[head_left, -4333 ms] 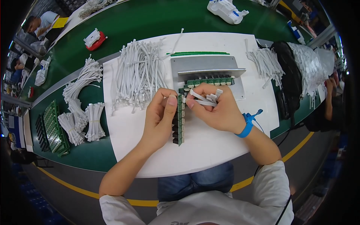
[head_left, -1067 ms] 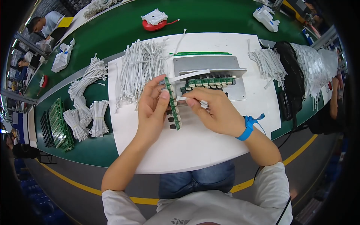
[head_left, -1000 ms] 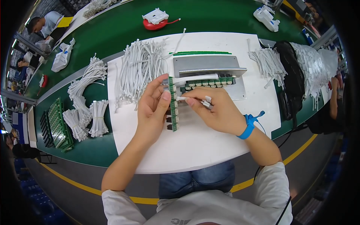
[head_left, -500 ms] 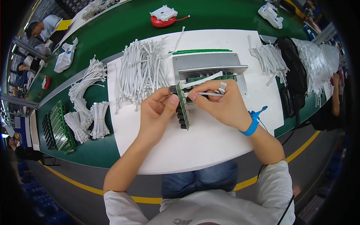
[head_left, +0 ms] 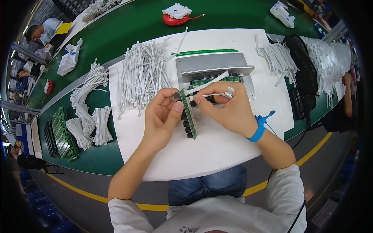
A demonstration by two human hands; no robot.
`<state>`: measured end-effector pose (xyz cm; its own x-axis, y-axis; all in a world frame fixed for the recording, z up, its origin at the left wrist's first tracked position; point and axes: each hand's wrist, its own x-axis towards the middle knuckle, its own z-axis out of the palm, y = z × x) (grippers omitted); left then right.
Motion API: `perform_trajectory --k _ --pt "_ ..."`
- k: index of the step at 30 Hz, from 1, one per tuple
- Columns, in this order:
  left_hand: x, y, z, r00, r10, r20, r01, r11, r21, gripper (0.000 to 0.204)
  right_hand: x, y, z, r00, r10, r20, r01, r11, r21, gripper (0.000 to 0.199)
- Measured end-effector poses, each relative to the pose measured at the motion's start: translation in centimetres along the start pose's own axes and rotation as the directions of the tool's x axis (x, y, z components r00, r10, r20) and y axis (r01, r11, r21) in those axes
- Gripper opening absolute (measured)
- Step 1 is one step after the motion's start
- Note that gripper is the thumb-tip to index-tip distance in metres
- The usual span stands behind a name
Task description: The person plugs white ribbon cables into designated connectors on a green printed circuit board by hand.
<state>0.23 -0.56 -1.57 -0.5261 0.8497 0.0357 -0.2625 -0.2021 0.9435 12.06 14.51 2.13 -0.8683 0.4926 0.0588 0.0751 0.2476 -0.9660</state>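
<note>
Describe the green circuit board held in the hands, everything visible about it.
The circuit board is a narrow green strip, held on edge above the white table, running from near the grey metal fixture toward the person. A row of small black parts lines its lower side. The left hand pinches its upper end; the right hand presses a white cable against it near the top.

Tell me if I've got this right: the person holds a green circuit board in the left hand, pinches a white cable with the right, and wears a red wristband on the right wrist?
Not quite. The head view shows the wristband is blue, not red. The rest stands: the left hand holds the green circuit board, and the right hand pinches a white cable.
</note>
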Motion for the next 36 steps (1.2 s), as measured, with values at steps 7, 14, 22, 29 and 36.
perform_trajectory --k 7,14,22,29,36 --pt "0.1 0.26 0.13 1.0 -0.008 -0.015 0.008 1.0 0.006 0.026 0.05 0.0 0.16 1.0 0.009 -0.011 -0.009 1.0 0.027 0.006" --pt "-0.05 0.16 0.24 0.998 -0.033 -0.051 0.032 0.999 -0.021 0.026 -0.05 0.41 0.59 0.998 -0.058 -0.033 0.059 0.998 0.014 0.008" --pt "-0.17 -0.02 0.03 0.998 -0.061 -0.033 0.059 0.996 -0.06 0.023 0.05 0.23 0.17 1.0 0.016 -0.014 -0.015 0.998 0.068 0.007" --pt "-0.12 0.26 0.28 0.996 -0.025 -0.081 0.021 0.998 -0.052 0.024 0.1 -0.29 0.12 0.999 -0.005 -0.035 0.007 0.998 0.061 0.007" --pt "-0.12 0.48 0.66 0.999 -0.015 -0.04 0.013 0.998 -0.059 0.027 0.07 0.16 0.11 1.0 0.014 0.008 -0.014 1.0 0.011 0.007"
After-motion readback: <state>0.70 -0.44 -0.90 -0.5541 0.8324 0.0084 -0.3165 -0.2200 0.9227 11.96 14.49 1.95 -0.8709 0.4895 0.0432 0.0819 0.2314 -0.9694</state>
